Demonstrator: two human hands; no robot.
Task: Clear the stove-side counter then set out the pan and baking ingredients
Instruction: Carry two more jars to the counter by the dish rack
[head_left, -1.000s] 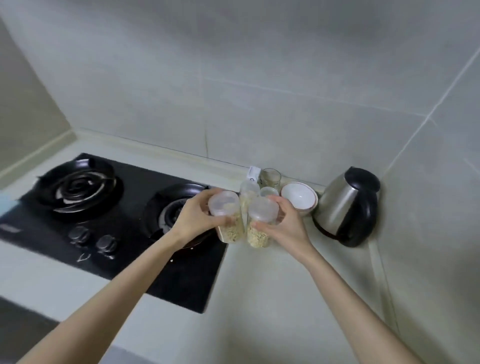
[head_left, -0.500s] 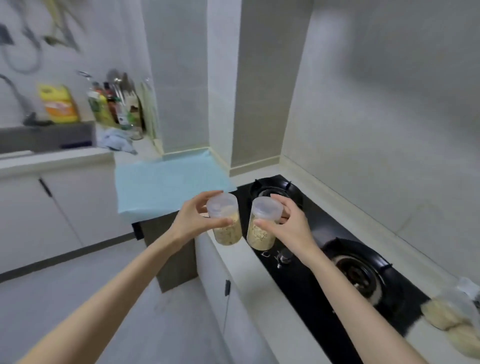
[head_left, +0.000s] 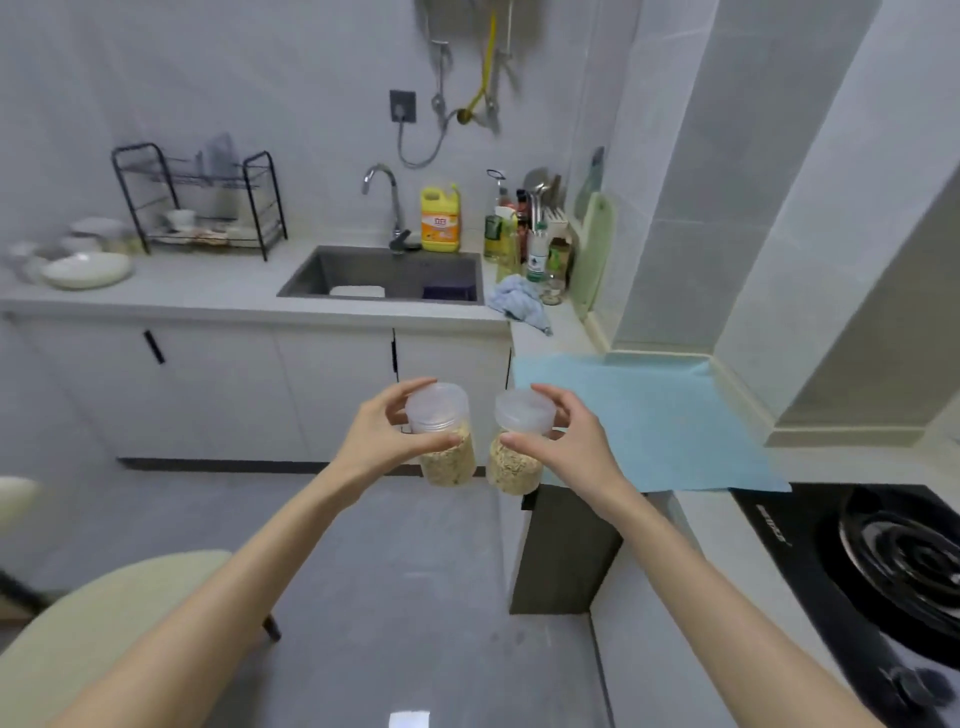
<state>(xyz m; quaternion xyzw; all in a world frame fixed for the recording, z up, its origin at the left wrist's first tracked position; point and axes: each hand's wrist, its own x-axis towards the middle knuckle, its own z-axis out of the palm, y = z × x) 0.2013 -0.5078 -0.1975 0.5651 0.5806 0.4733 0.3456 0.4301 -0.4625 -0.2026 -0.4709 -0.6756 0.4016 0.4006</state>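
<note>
Looking down from my head, my left hand (head_left: 382, 441) holds the left jar (head_left: 445, 447), a clear lidded tub of pale flakes, with my fingers (head_left: 410, 388) curled round it just under the lid. My right hand (head_left: 574, 449) grips the right jar (head_left: 517, 457) the same way. Both jars are upright and just beside each other, in the air over the floor (head_left: 395, 597), near the counter's (head_left: 644, 613) left edge. A blue mat (head_left: 654, 426) lies on the counter behind the right jar, the black gas stove (head_left: 883, 566) sits near right, and the sink (head_left: 384, 273) is far left.
</note>
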